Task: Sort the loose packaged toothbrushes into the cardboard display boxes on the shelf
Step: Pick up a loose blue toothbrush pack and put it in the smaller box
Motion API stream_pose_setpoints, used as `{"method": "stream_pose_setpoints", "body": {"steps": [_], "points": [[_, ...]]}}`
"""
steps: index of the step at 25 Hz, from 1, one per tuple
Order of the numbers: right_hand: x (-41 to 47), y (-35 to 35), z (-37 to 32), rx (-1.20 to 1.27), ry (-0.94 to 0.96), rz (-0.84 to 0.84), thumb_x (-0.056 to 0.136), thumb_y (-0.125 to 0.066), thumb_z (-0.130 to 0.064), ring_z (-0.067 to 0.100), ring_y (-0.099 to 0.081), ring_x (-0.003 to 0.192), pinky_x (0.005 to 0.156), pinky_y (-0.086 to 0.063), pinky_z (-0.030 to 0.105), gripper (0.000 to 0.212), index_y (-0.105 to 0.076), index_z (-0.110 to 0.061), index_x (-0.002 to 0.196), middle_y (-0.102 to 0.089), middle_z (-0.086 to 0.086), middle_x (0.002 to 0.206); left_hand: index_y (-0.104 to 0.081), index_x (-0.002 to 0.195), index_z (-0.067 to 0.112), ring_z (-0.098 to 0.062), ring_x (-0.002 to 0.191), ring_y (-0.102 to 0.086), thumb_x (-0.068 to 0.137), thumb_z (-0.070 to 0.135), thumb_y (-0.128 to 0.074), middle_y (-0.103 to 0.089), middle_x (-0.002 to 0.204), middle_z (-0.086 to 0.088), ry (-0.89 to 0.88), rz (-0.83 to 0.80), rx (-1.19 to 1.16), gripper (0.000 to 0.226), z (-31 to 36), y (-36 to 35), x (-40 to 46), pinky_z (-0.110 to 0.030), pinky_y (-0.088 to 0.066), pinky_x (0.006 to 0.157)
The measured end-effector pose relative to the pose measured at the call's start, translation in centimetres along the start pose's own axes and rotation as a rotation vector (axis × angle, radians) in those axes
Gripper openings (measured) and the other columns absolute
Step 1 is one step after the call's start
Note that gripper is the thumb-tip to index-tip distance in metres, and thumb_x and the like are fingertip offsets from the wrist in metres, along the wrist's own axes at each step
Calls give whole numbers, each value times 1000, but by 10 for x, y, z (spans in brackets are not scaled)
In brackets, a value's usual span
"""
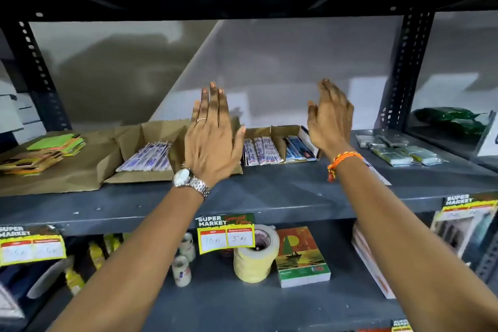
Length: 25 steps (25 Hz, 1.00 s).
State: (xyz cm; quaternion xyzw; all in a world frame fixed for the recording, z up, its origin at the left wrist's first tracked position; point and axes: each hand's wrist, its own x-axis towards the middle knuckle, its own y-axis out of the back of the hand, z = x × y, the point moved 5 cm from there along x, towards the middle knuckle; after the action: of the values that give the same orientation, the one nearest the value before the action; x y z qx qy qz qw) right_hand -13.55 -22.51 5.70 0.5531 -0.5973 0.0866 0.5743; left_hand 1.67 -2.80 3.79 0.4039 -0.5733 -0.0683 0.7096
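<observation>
With the left hand (213, 140) and right hand (330, 122) both raised, flat and empty above the grey metal shelf (269, 197), the clear-wrapped packaged toothbrushes (147, 158) lie inside the brown cardboard display boxes (277, 133), so sorting appears complete or paused, and any next move requires locating a remaining loose pack.

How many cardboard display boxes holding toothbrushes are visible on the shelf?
3: a left box with purple-white packs, a middle box with red-white packs, and a right box with blue packs. The left hand may hide more between them.
</observation>
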Motion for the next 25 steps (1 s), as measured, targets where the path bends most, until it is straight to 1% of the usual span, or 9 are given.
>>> {"method": "stream_pose_setpoints", "body": {"steps": [3,6,8,9,12,14,18,21,25], "points": [[-12,12,35,-3,-142,-10,94,-53,-22,38,-44,128,102,-39,47,43,-53,-5,134,-53,15,140,-7,164,2,-29,161,-4,99,54,-23,-1,173,-17,-44,-49,-4,84,16,0,-31,-41,-6,132],[-37,15,62,-99,-214,-96,88,-64,-21,44,-53,112,91,-50,47,32,-67,0,113,-60,23,119,-6,164,3,-27,161,-5,101,57,-21,-3,173,-15,-84,-93,-1,84,27,-9,-61,-43,-7,132],[-50,14,64,-159,-241,-167,84,-68,-25,44,-59,101,84,-54,46,31,-68,3,99,-62,26,106,-8,164,2,-28,161,-9,102,57,-19,-5,173,-16,-90,-100,6,84,27,-12,-73,-44,-11,131],[-56,13,67,-212,-253,-200,83,-69,-26,44,-60,97,81,-54,45,32,-67,3,96,-63,26,103,-10,163,2,-28,161,-11,102,57,-19,-8,173,-17,-94,-117,20,83,30,-15,-81,-43,-12,131],[-67,9,67,-307,-264,-245,83,-71,-27,42,-62,98,83,-51,45,33,-64,0,101,-65,24,105,-16,163,1,-26,160,-17,103,56,-17,-17,171,-18,-106,-157,52,82,32,-23,-104,-38,-11,131],[-69,6,69,-353,-260,-254,84,-70,-27,42,-63,99,84,-50,44,32,-63,-1,103,-66,23,105,-21,162,1,-25,158,-24,103,56,-17,-24,169,-18,-109,-163,69,81,31,-29,-114,-35,-14,130],[-67,4,71,-346,-266,-253,87,-64,-18,44,-63,98,82,-50,43,25,-62,1,103,-66,25,104,-35,157,-1,-28,148,-45,105,55,-24,-39,162,-20,-110,-84,76,77,27,-34,-124,-38,-31,123],[-67,3,72,-346,-294,-235,87,-60,-14,45,-63,98,82,-51,44,23,-62,2,103,-66,26,105,-45,152,1,-30,141,-53,105,53,-27,-49,155,-19,-127,-32,70,73,27,-35,-129,-41,-41,117],[-68,1,72,-361,-309,-197,84,-59,-10,45,-64,94,76,-52,43,22,-63,1,102,-66,26,103,-57,144,4,-31,131,-62,105,53,-29,-60,145,-17,-143,23,86,69,27,-40,-130,-42,-50,108]]}}
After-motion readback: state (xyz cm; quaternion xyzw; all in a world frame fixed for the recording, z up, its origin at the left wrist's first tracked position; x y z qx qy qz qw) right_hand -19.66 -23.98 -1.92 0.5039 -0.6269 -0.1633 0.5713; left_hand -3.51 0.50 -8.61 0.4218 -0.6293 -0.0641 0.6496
